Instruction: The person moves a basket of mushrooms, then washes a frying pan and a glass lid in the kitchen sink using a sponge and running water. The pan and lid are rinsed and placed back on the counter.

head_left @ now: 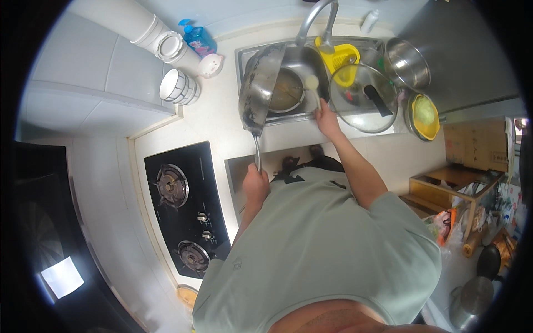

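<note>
My left hand [256, 182] grips the long metal handle of a wok [261, 89]. The wok is tipped on its side over the left part of a steel sink [277, 120], its outside marked with black scorching. My right hand [327, 120] holds a pale long-handled utensil [312, 82] with a rounded head, at the sink's front edge; whether it is a brush or a spoon I cannot tell. Partly behind the wok, a round metal pan [285, 93] with cloudy brownish liquid sits in the basin. A thin stick-like thing lies across that pan.
A glass lid [362, 100] lies right of my right hand, near a yellow strainer basket [344, 56] and a steel pot [407, 64]. The faucet [318, 18] arches overhead. Stacked bowls [179, 87] and a blue soap bottle [200, 41] stand left, a gas hob [185, 208] nearer me.
</note>
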Demonstrator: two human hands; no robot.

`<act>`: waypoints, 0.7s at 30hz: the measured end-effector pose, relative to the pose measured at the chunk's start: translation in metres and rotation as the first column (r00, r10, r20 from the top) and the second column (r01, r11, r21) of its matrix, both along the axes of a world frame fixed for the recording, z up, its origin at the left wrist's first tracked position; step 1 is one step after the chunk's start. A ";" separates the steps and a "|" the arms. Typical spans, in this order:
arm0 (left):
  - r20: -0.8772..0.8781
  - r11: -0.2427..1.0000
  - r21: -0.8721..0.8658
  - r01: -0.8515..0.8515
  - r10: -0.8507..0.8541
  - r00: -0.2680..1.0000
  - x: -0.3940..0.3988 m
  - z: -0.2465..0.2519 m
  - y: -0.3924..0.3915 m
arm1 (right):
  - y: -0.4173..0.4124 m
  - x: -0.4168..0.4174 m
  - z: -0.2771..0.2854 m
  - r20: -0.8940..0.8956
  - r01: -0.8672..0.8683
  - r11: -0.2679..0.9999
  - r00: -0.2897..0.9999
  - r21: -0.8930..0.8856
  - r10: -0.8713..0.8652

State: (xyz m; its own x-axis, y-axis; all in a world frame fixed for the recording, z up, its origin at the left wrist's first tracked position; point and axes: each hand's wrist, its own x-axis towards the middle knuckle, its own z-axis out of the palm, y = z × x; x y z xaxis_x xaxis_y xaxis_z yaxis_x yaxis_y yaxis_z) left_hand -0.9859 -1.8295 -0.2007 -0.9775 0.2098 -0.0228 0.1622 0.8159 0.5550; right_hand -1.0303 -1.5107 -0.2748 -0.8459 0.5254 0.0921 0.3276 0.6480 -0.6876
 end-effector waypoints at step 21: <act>0.057 0.956 -0.114 -0.271 0.278 0.959 0.032 -0.002 0.110 | 0.149 -0.105 0.014 0.215 0.279 0.423 0.957 -0.862 -0.193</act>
